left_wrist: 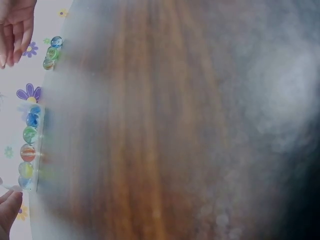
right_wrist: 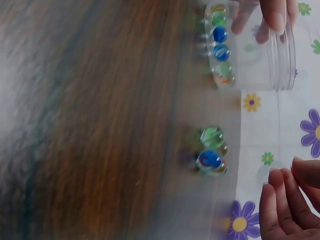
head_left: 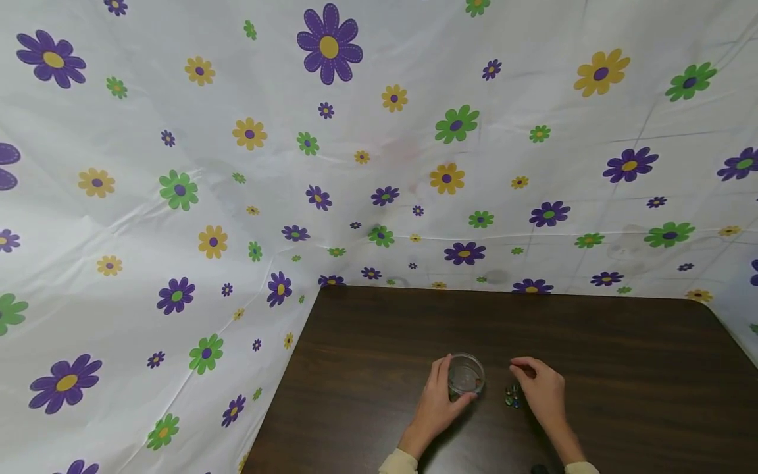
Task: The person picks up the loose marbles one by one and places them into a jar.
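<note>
My left hand (head_left: 435, 403) grips a clear round jar (head_left: 482, 374), fingers on its far left side and thumb at its near side. The jar stands upright on the table. Through its wall in the right wrist view, several coloured marbles (right_wrist: 220, 35) lie along the bottom. To its right, a small cluster of glass marbles (head_left: 512, 395) rests on the tabletop, green and blue ones among them. My right hand (head_left: 543, 392) hovers just beside and above this cluster. Its thumb and fingertips come close together, with no marble visible between them.
The dark wood-grain table (head_left: 379, 349) reaches back to a white flowered cloth (head_left: 367, 131) hanging behind and at the left. A small dark object (head_left: 539, 469) shows at the bottom edge, near the right wrist.
</note>
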Tool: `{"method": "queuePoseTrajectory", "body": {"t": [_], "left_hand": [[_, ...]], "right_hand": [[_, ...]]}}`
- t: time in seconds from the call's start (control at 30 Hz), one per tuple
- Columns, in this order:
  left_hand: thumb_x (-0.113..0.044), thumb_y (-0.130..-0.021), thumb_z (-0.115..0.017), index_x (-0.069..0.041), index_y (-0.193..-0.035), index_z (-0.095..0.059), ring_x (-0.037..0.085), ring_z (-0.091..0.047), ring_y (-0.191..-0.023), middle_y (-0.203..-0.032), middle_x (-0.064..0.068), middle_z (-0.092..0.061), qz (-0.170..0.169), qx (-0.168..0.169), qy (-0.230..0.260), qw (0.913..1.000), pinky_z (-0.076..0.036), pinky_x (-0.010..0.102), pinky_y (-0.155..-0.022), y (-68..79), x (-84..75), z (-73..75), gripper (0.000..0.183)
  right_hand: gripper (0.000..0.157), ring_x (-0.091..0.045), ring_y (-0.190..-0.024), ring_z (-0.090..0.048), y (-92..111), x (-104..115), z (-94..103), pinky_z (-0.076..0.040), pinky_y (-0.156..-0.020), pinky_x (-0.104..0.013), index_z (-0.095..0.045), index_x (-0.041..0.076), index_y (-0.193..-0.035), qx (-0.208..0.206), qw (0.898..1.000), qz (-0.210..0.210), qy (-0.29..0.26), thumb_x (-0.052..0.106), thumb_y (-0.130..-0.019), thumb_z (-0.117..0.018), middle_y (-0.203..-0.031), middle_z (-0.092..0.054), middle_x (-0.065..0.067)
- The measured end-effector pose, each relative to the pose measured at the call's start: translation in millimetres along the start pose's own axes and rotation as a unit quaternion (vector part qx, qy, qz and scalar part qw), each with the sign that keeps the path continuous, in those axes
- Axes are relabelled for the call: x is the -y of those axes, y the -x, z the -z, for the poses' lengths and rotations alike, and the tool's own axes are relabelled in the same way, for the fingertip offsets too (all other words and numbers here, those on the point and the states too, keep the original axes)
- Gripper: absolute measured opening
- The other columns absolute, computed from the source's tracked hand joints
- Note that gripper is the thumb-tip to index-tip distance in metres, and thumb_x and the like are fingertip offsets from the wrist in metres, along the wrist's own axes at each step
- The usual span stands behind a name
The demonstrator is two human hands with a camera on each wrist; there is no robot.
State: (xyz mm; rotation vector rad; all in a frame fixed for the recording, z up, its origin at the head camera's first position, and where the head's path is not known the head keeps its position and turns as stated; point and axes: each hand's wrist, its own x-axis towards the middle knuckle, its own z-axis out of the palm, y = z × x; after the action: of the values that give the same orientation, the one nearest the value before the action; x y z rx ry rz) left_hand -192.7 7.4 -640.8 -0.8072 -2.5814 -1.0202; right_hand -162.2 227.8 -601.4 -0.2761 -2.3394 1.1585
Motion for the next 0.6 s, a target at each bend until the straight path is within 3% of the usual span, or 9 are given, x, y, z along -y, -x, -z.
{"method": "queuePoseTrajectory", "body": {"t": [0.3,0.47,0.6], "left_hand": [[-0.046,-0.093,-0.077,0.000,-0.154,-0.041,0.025,-0.059,-0.126,-0.143,0.010,-0.050,0.009,0.006,0.000,0.9999,-0.055,0.040,-0.094,0.3,-1.6,1.4,0.084],[-0.047,-0.094,-0.076,-0.001,-0.155,-0.040,0.025,-0.059,-0.126,-0.143,0.010,-0.050,0.012,0.010,0.003,0.9999,-0.055,0.040,-0.094,0.3,-1.4,1.2,0.085],[-0.047,-0.094,-0.075,0.000,-0.155,-0.040,0.025,-0.059,-0.126,-0.144,0.009,-0.049,0.013,0.011,0.006,0.9998,-0.055,0.040,-0.094,0.2,-1.0,1.2,0.085]], "right_hand": [[0.007,-0.020,-0.072,-0.067,0,-14,7.7,-0.048,-0.060,-0.024,-0.078,-0.001,-0.093,0.065,0.996,-0.039,0.041,-0.001,-0.087,-0.080,-0.085,-0.076,-0.012],[0.008,-0.022,-0.074,-0.067,-1,-18,9.7,-0.049,-0.062,-0.028,-0.077,-0.003,-0.097,0.123,0.989,-0.069,0.048,0.002,-0.090,-0.077,-0.085,-0.075,-0.011],[0.009,-0.022,-0.075,-0.067,-1,-20,9.1,-0.051,-0.063,-0.032,-0.077,-0.004,-0.097,0.141,0.986,-0.074,0.053,0.003,-0.090,-0.077,-0.085,-0.075,-0.009]]}}
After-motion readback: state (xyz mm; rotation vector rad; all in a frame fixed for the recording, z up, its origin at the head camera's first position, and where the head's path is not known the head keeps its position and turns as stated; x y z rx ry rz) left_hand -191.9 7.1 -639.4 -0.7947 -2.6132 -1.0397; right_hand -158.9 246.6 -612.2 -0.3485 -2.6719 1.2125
